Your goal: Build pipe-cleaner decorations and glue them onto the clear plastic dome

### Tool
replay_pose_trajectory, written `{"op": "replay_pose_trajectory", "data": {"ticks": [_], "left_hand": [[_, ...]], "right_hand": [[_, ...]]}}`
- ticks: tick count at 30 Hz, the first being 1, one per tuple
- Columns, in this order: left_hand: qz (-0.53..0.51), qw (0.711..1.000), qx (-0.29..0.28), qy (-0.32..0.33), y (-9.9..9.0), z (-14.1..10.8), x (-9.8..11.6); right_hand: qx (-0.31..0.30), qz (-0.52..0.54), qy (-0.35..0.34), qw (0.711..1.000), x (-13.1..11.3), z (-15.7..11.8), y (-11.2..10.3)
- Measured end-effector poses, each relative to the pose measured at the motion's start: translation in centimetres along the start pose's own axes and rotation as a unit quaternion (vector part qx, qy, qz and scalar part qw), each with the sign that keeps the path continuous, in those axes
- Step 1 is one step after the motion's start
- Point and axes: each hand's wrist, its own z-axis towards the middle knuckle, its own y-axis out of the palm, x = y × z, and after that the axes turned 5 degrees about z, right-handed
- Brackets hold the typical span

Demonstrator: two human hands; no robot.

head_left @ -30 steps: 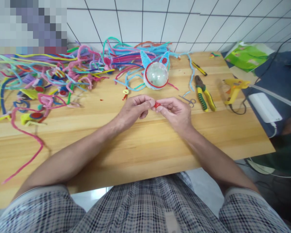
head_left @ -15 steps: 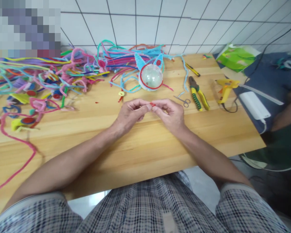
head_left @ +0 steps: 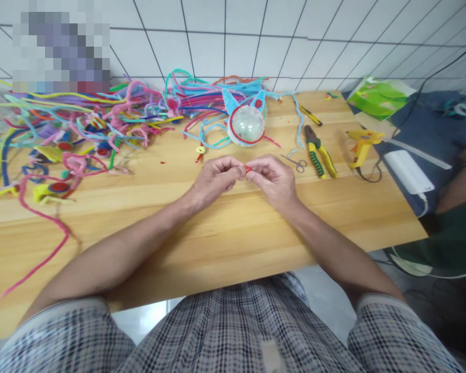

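Between the fingertips of both hands is a small red piece [head_left: 248, 168], its shape mostly hidden. My left hand [head_left: 221, 178] pinches it from the left, and my right hand [head_left: 272, 178] pinches it from the right. Just beyond them stands a clear round dome [head_left: 248, 124] with a red rim and two pointed blue fuzzy ears, one bearing a red dot. A small yellow ring with a red piece [head_left: 200, 151] lies left of the dome. Small scissors [head_left: 300, 165] rest to the right of my right hand.
Many coloured fuzzy stems [head_left: 135, 111] are heaped at the back left. Pliers [head_left: 319, 153], a yellow cutter [head_left: 310, 115] and a yellow glue gun [head_left: 362, 145] lie on the right. Beyond the table's right edge are a white box [head_left: 409, 172], a green packet [head_left: 380, 97] and a person's arm [head_left: 462, 186].
The view has shifted slightly, so the table items appear a little further right on the left side. Both hands keep their pinch on the red piece, with barely any finger movement.
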Motion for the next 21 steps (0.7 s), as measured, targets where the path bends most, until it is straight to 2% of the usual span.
{"op": "replay_pose_trajectory", "data": {"ticks": [5, 10, 15, 21], "left_hand": [[-0.009, 1.000, -0.026, -0.011, -0.24, 0.14, 0.10], [-0.012, 0.999, -0.040, -0.024, -0.31, 0.21, 0.19], [-0.020, 0.999, -0.029, -0.018, -0.03, 0.08, 0.04], [-0.067, 0.997, 0.018, -0.013, 0.59, 0.10, -0.45]], "right_hand": [[-0.043, 0.014, -0.010, 0.999, -0.12, 0.29, -0.44], [-0.043, -0.003, -0.008, 0.999, -0.24, 0.39, -0.70], [-0.024, -0.006, -0.005, 1.000, -0.16, 0.27, -0.52], [0.007, -0.042, -0.018, 0.999, -0.32, 0.18, -0.46]]}}
